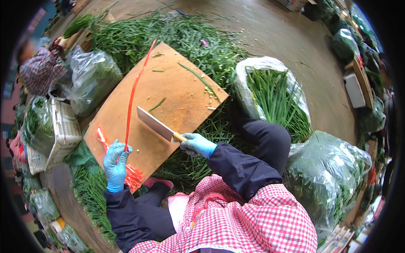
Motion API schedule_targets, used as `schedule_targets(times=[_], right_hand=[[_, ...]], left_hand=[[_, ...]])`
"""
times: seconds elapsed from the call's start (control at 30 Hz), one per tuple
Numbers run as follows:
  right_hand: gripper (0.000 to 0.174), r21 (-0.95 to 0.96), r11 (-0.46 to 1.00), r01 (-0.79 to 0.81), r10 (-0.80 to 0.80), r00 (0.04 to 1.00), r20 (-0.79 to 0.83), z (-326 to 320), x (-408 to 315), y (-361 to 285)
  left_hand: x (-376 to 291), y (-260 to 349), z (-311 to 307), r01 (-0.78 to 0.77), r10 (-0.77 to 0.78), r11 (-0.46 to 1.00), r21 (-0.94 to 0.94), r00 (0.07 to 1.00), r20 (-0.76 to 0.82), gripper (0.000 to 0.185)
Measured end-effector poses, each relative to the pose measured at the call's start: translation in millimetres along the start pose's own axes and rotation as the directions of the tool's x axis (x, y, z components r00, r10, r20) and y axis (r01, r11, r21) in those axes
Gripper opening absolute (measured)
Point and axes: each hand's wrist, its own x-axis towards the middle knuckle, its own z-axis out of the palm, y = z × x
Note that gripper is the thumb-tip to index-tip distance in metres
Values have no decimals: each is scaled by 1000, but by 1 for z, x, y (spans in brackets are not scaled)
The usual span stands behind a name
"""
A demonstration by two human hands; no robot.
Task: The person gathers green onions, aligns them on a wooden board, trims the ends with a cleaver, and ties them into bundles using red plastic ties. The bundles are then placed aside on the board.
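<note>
My left hand (115, 165), in a blue glove, pinches the lower end of a long red plastic strip (134, 88) that stretches up over the board's left side. Gripped by its wooden handle, a cleaver (155, 124) is in my right hand (196, 144), also gloved; its broad blade lies over the middle of a wooden board (177, 79). A bundle of red strips (134, 177) rests at the board's near left edge, partly behind my left hand. Green stalk pieces (199, 80) and pale trimmings (208, 95) are scattered on the board's far right part.
Loose green stalks (133, 34) are heaped beyond the board. An open bag of long green stalks (272, 95) stands right, a filled clear bag (326, 177) nearer. A white crate (68, 126) and a plastic bag (91, 79) stand left, near a seated person (42, 69).
</note>
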Motion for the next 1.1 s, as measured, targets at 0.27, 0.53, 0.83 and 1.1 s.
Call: schedule_targets(times=[0.27, 0.53, 0.83, 1.1], right_hand=[[45, -829, 536, 159, -749, 543, -380, -72, 5, -43], [54, -990, 94, -105, -701, 699, -140, -69, 39, -77], [28, -918, 397, 20, -737, 604, -305, -182, -233, -183], [48, -437, 763, -476, -242, 416, -876, -263, -286, 31]], left_hand=[[20, -109, 37, 528, -414, 808, -261, 825, 386, 7], [21, -200, 42, 499, -598, 802, 330, 681, 424, 21], [7, -250, 42, 371, -493, 857, 358, 792, 360, 22], [3, -260, 38, 570, -604, 797, 200, 738, 302, 22]])
